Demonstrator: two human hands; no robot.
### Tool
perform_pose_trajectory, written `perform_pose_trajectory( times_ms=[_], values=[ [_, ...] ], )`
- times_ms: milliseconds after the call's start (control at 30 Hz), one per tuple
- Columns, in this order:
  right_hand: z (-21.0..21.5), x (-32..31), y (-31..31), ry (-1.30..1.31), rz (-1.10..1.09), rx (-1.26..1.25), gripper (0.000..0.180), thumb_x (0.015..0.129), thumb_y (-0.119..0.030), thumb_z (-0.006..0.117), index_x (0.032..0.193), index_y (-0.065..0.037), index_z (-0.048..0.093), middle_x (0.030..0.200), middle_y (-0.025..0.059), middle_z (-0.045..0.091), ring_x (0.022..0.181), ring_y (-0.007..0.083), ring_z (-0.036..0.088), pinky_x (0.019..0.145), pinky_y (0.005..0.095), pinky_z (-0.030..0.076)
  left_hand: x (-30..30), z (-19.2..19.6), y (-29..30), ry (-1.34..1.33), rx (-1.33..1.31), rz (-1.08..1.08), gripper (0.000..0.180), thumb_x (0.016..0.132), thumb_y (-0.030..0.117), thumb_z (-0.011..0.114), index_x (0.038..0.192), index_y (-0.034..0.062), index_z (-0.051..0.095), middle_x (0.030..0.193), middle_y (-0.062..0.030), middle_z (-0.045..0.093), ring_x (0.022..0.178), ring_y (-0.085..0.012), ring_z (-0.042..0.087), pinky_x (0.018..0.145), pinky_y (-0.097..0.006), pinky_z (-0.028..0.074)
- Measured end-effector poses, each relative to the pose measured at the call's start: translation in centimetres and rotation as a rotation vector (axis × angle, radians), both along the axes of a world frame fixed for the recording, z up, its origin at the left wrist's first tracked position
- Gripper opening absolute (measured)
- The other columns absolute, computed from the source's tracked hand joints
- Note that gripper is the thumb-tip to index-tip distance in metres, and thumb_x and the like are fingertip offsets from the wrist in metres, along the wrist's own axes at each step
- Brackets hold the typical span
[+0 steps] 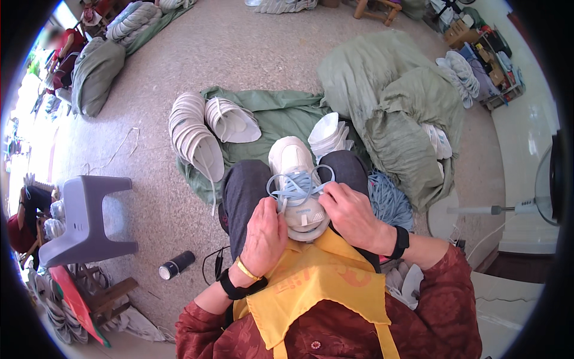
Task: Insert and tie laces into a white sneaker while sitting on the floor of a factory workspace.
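Item: white low-top fabric sneaker on the lap, long axis pointing away from the body. Left hand and right hand flank it equally, each pinching the pale-blue flat lace.

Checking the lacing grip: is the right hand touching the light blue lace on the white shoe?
Touching. The head view shows the right hand with fingertips pinching the light blue lace over the white shoe.
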State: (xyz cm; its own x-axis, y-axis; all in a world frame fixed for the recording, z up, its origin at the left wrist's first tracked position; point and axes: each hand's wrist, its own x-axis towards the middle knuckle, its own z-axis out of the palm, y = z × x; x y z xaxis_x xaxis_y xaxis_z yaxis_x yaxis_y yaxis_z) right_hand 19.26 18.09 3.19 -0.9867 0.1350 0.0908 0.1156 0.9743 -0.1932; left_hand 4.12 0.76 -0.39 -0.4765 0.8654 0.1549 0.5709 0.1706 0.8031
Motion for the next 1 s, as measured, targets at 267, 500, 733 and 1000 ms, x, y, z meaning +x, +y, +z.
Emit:
perform_pose_trajectory(
  times_ms=[267, 500, 733, 1000],
  values=[
    [-0.3, 0.8, -3.2, 0.138, 0.231, -0.478, 0.009, 0.09, -0.005, 0.063, 0.097, 0.0, 0.059, 0.094, 0.0153, 0.057, 0.085, 0.0318, 0.067, 0.071, 0.0417, 0.056, 0.0, -0.3, -0.1, 0.003, 0.03, 0.011, 0.015, 0.091, -0.006, 0.056, 0.101, -0.0037, 0.045, 0.092, -0.0253, 0.051, 0.086, -0.0478, 0.053, 0.074, -0.052, 0.044],
    [-0.4, -2.5, -2.9, 0.087, -0.038, -0.475, 0.012, 0.091, -0.008, 0.066, 0.097, 0.0, 0.06, 0.094, 0.0154, 0.06, 0.083, 0.0318, 0.069, 0.07, 0.0426, 0.056, -0.1, -0.5, -0.2, -0.016, 0.023, 0.015, 0.014, 0.093, -0.005, 0.058, 0.099, -0.0035, 0.045, 0.09, -0.0245, 0.051, 0.084, -0.0468, 0.054, 0.073, -0.052, 0.044],
    [-1.7, -4.4, -3.2, 0.084, 0.008, -0.292, 0.014, 0.083, -0.009, 0.069, 0.09, 0.0, 0.059, 0.089, 0.0146, 0.06, 0.083, 0.0314, 0.069, 0.068, 0.042, 0.055, -0.1, -0.8, -0.3, -0.031, 0.051, 0.032, 0.014, 0.093, -0.004, 0.059, 0.097, -0.0036, 0.046, 0.088, -0.0239, 0.051, 0.082, -0.0463, 0.054, 0.071, -0.051, 0.044],
    [1.9, 0.8, -2.7, 0.119, -0.038, -0.464, 0.012, 0.086, -0.006, 0.072, 0.079, -0.004, 0.063, 0.078, 0.0079, 0.061, 0.067, 0.0263, 0.065, 0.056, 0.0368, 0.05, -0.2, -0.7, -0.2, -0.048, 0.053, 0.03, 0.014, 0.091, -0.005, 0.06, 0.098, -0.0043, 0.047, 0.089, -0.0235, 0.053, 0.083, -0.046, 0.055, 0.072, -0.05, 0.045]
  ],
)
